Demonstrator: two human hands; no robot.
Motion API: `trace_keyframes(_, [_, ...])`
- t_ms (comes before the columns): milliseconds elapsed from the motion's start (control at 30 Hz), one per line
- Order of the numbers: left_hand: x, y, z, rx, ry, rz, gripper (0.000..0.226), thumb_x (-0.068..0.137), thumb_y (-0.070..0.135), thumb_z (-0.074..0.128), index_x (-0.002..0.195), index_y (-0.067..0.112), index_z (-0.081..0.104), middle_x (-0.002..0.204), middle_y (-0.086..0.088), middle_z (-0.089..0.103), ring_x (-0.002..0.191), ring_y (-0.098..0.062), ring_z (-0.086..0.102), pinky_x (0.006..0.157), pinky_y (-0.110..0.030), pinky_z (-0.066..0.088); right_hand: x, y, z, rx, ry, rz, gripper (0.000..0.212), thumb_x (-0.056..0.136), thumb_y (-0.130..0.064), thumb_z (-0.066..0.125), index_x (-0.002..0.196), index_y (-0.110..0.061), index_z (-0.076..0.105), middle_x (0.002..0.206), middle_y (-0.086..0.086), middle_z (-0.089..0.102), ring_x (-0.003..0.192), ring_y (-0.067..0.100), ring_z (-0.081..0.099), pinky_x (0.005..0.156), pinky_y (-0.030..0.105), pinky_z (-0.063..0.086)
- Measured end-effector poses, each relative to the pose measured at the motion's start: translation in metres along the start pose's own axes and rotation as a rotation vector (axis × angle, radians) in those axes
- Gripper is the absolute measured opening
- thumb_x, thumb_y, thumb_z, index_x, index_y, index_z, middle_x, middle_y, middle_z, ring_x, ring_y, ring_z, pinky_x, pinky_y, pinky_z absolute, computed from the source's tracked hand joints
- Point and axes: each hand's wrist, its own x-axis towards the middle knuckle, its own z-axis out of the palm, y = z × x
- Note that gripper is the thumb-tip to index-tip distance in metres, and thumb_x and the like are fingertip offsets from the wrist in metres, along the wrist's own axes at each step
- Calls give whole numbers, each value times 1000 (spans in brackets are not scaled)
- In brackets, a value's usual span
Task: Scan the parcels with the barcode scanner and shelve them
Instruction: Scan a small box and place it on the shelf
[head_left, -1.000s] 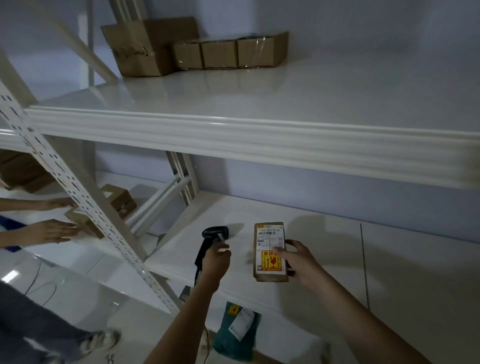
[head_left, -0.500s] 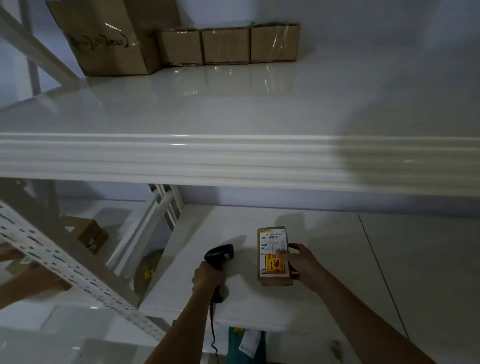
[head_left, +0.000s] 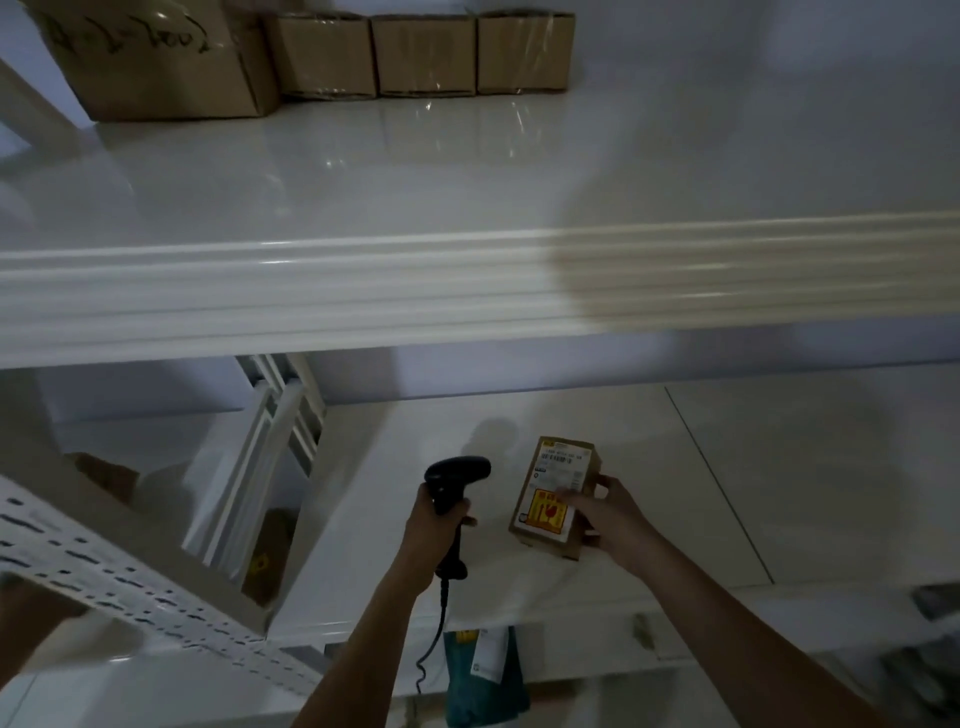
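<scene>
Left hand (head_left: 434, 525): wrapped tight round the grip of the barcode scanner (head_left: 453, 493), lower centre of the frame; head tipped up and right, probably to keep the beam near the label.
Right hand (head_left: 602, 519): fingers spread over the near right edge of the parcel (head_left: 553, 493), thumb on its far side; likely steadying or sliding it into place.
Parcel: small brown carton, lying flat on the lower shelf (head_left: 779, 467), label face up so the barcode reads; just right of the scanner, apart from it.
Scanner cable (head_left: 434, 644): hanging below the shelf edge.
Upper shelf (head_left: 467, 171): cardboard boxes (head_left: 421, 52) along the back, top of the frame.
</scene>
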Motion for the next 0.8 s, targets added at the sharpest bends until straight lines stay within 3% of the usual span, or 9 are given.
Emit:
trace_keyframes(100, [-23,32,7,-99,-123,40,29,93,14,58,120,20,48,85,-9,65,60,-19,63,62,-34,56,-10,-2,-12,1,4,-54,76,77,-14,83,139,-12,40,118,14,67,96,28,69,71,39,58])
trace_keyframes(200, [-42,63,15,-120,-206,25,15,92,14,58,106,11,57,64,-9,59,56,-20,55,57,-32,51,-17,-4,-23,-14,48,-136,75,76,-14,85,137,-11,42,123,13,64,97,28,69,75,41,60])
trace_keyframes(333, [-62,91,34,-54,-241,47,11,90,17,61,86,7,61,63,-9,59,53,-20,53,55,-30,49,-27,-2,-35,-24,88,-248,77,73,-15,87,135,-10,42,125,12,62,102,29,68,88,51,57])
trace_keyframes(467, [-74,104,46,-18,-270,79,12,92,16,60,83,8,60,63,-9,59,52,-20,53,54,-30,49,-36,-4,-41,-22,99,-284,73,75,-11,84,134,-10,41,116,6,58,99,27,65,86,45,58])
trace_keyframes(667, [-86,112,48,33,-292,108,13,91,15,59,81,8,59,61,-8,58,52,-21,52,55,-31,49,-38,-8,-43,14,91,-298,71,78,-7,81,136,-9,40,120,11,59,99,30,65,88,47,57])
trace_keyframes(800, [-91,116,50,71,-305,129,15,91,15,56,79,8,58,60,-8,58,52,-21,51,57,-32,49,-40,-9,-42,24,67,-309,69,79,-7,80,134,-9,40,115,8,60,95,26,65,79,39,58])
